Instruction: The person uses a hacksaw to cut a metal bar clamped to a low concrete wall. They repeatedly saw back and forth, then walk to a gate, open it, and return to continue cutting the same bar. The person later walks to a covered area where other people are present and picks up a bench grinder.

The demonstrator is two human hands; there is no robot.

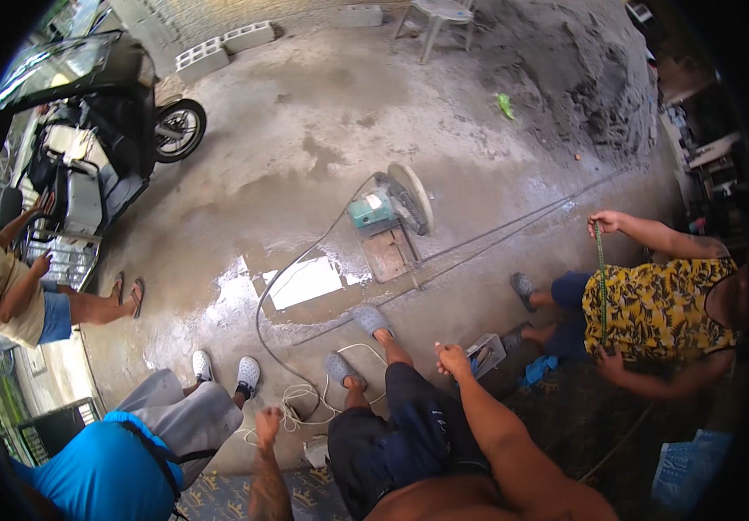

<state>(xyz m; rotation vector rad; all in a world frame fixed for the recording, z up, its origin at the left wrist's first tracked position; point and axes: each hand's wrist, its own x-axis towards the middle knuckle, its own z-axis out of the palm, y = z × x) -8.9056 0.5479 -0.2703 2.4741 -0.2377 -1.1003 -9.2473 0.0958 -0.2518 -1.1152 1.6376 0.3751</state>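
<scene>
My left hand [268, 425] is at the lower middle, its fingers curled closed, just right of the grey shorts of a person in a blue shirt; I see nothing in it. My right hand [453, 358] is raised ahead of my dark shorts [405, 425], its fingers pinched together; whatever they may hold is too small to make out. Beyond my grey clogs stands a cut-off saw [383, 213] with a teal motor and large round disc. Long thin metal bars [513, 221] lie by its base. On the right, a person in a yellow patterned top stretches a green tape measure [601, 278] between two hands.
Coiled white cable [301, 408] and the saw's dark cord [261, 304] cross the floor near my feet. A grey toolbox [486, 354] stands by my right hand. A three-wheeler [88, 165], another person, hollow blocks [202, 59], a chair [435, 19] and a sand pile [579, 78] surround the wet concrete.
</scene>
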